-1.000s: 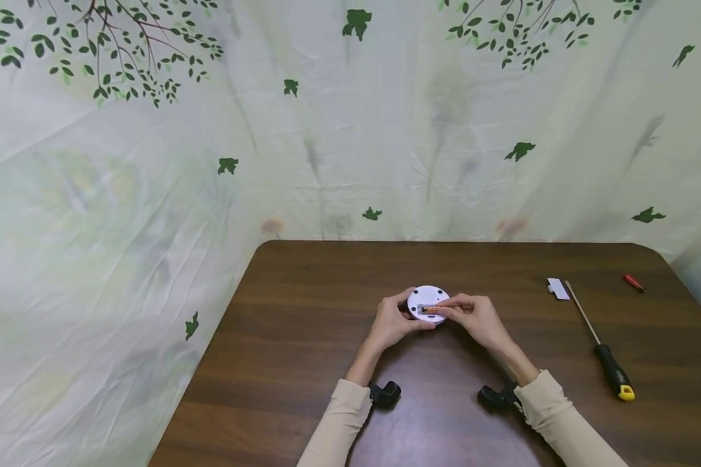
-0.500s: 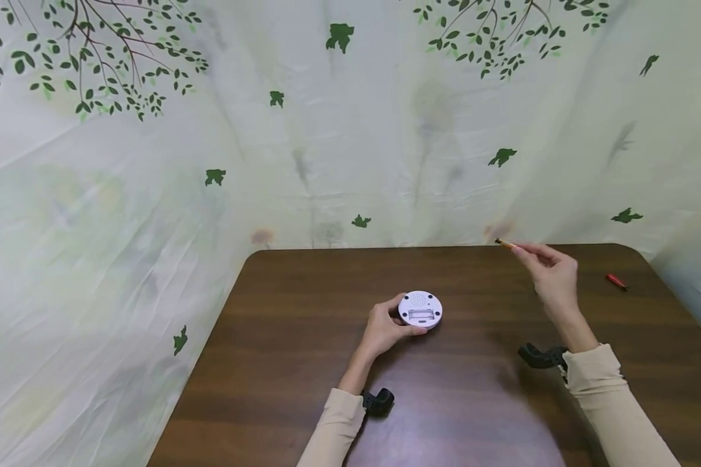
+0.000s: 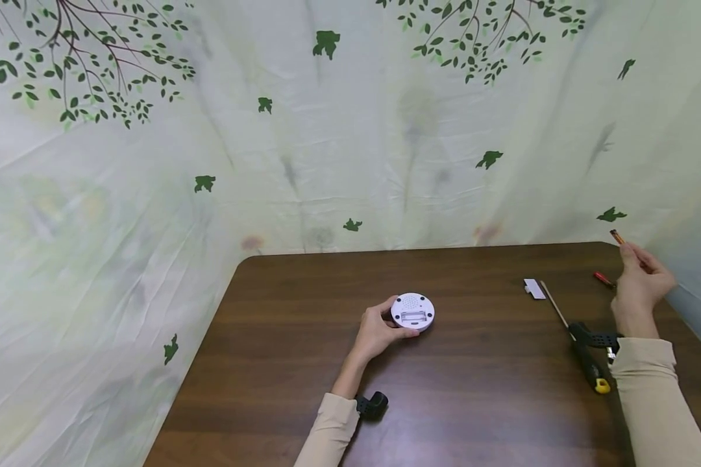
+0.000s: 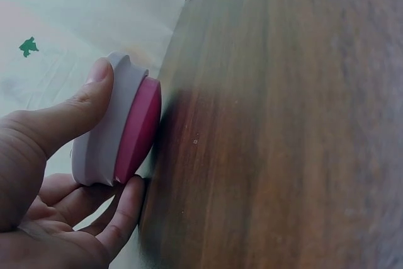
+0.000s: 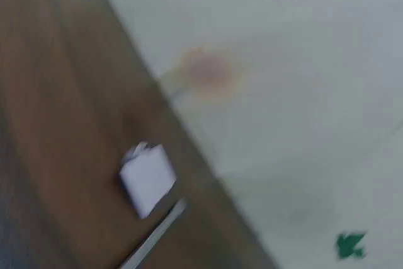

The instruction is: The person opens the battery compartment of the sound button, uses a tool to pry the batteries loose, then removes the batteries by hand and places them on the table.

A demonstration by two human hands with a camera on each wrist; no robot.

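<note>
My left hand [image 3: 376, 335] grips a round white device [image 3: 412, 303] with a pink part [image 4: 140, 131], its thumb and fingers on the rim. The device's holed face is toward the head camera, and its battery slot [image 3: 413, 317] shows no battery inside. Far to the right, my right hand [image 3: 641, 288] is raised over the table, pinching a small orange battery [image 3: 617, 237] with a dark end between thumb and fingers. A small red object [image 3: 603, 279], probably another battery, lies just left of that hand, partly covered by it. The right wrist view does not show the hand.
A white battery cover [image 3: 534, 289] lies on the brown table [image 3: 304, 363]. Close to it is a screwdriver [image 3: 587, 366] with a black and yellow handle, partly hidden by the right wrist camera. A leaf-patterned cloth [image 3: 327, 162] hangs behind the table's far edge.
The right hand has pulled the orange battery out of the device's slot and carried it far right, toward the red object. The left hand still holds the device.
</note>
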